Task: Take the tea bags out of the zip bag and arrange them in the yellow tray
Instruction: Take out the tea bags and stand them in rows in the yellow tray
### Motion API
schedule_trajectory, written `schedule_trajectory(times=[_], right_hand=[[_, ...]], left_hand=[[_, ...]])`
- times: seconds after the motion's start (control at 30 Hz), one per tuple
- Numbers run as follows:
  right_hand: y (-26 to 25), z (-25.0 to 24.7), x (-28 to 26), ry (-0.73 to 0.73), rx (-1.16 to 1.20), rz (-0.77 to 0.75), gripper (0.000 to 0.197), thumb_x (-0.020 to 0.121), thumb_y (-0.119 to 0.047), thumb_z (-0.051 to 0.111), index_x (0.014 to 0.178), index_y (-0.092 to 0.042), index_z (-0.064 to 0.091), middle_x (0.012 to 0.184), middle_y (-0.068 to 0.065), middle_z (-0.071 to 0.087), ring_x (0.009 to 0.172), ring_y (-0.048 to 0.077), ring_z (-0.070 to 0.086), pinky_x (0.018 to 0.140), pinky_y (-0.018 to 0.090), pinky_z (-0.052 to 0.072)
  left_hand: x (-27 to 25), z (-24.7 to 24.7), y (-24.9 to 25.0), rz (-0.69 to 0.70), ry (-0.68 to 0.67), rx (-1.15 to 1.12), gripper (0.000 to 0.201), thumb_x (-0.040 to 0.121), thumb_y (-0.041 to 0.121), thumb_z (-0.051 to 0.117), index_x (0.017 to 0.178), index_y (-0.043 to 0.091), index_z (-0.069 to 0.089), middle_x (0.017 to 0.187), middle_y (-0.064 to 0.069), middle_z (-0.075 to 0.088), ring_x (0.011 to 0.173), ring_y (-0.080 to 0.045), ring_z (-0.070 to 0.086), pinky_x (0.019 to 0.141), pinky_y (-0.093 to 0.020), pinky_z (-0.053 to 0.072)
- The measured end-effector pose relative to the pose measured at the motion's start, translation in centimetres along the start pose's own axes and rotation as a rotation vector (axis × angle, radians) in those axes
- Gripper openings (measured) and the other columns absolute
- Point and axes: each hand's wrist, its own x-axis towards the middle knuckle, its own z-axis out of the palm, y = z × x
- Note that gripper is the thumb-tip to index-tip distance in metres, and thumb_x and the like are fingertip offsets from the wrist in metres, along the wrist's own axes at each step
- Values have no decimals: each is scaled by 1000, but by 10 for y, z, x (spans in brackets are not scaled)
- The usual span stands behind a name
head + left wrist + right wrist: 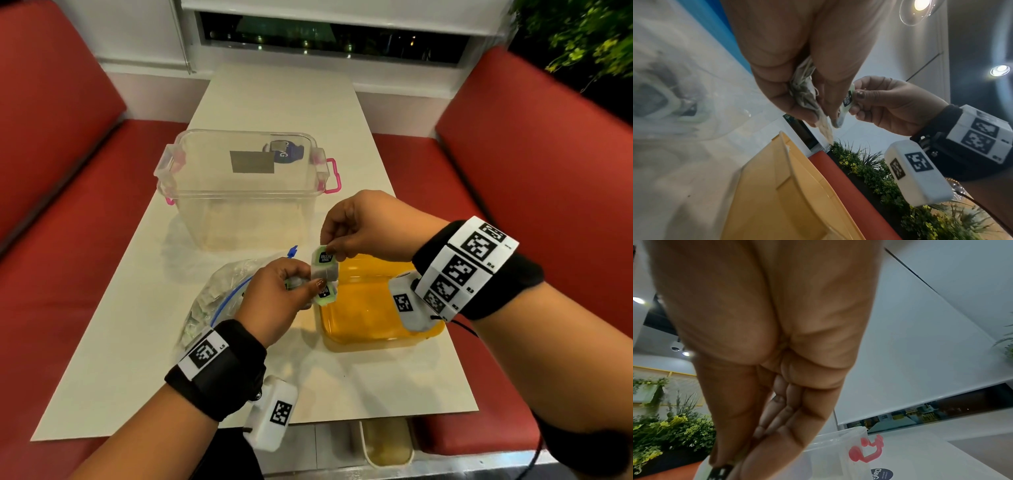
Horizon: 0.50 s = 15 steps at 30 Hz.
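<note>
My left hand [294, 281] holds a small bunch of tea bags [323, 274] in curled fingers, just left of the yellow tray [363, 329]. In the left wrist view the tea bags [807, 95] sit crumpled between thumb and fingers. My right hand [337, 245] pinches the green tag [325, 256] of one tea bag from above; the left wrist view shows that tag [847, 99] between thumb and forefinger of the right hand [861, 100]. The clear zip bag [219, 301] with more tea bags lies on the table under my left wrist. The yellow tray looks bare inside.
A clear plastic storage box [239, 192] with pink latches stands behind the hands on the white table [274, 102]. Red bench seats [531, 154] flank the table on both sides. A plant [582, 37] stands at the far right.
</note>
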Motion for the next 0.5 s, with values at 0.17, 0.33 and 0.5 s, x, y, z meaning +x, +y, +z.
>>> schedule_trajectory(times=[0.17,0.33,0.5], right_hand=[[2,0,5,17,-133,19,2,83,-21,71,85,-21,70,70,-13,64,61,-3,57,54,8,41],[17,6,17,-10,-232,118,7,82,-17,73,89,-16,73,77,-6,64,66,7,53,53,15,34],[32,29,34,-153,-291,215,11,82,-13,72,92,-10,73,63,-13,54,56,0,48,51,15,35]], left_hand=[[-1,-1,0,1,45,46,9,83,8,72,84,17,69,86,-1,66,73,-15,67,63,-25,59],[-4,-13,-2,-9,152,27,13,86,6,68,84,19,72,85,1,71,66,-4,65,61,-19,56],[-6,-20,-3,-26,160,13,12,87,9,67,88,18,74,83,4,73,65,-4,65,61,-17,55]])
